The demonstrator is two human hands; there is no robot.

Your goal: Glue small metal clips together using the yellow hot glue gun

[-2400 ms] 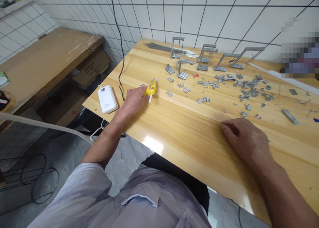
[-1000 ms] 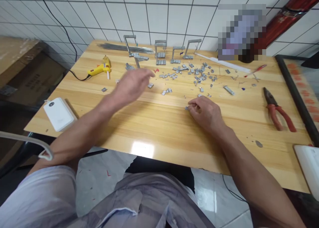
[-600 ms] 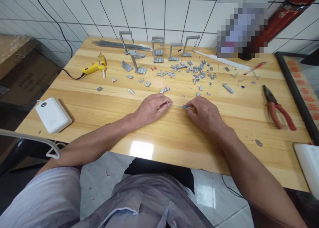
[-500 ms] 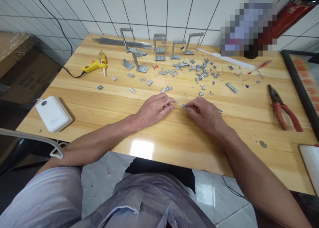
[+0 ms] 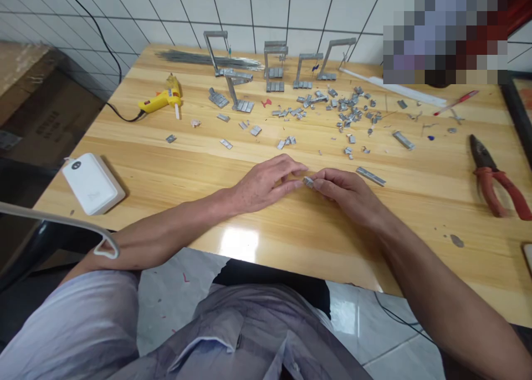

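Note:
Between thumb and fingertips, my right hand (image 5: 347, 191) pinches a small grey metallic-looking piece (image 5: 308, 181) just above the wooden table. My left hand (image 5: 272, 183) is close on the other side of that piece, its thumb and fingers apart. Its thumb tip comes right up to the piece; whether they touch I cannot tell. A longer grey strip (image 5: 371, 176) lies just beyond my right hand. Past both hands are a small group of grey pieces (image 5: 286, 142) and a larger scatter of cut grey bits (image 5: 351, 111).
Several grey frame-shaped stands (image 5: 240, 92) are at the back, beside a bundle of thin rods (image 5: 208, 60). A yellow glue gun (image 5: 162, 101) and a white power bank (image 5: 93, 183) lie on the left. Red-handled pliers (image 5: 490, 175) and a red pen (image 5: 457, 102) are on the right.
My hands have come closer together, the left hand's thumb now beside the grey piece in my right hand. The view has shifted slightly, exposing more of the longer strip.

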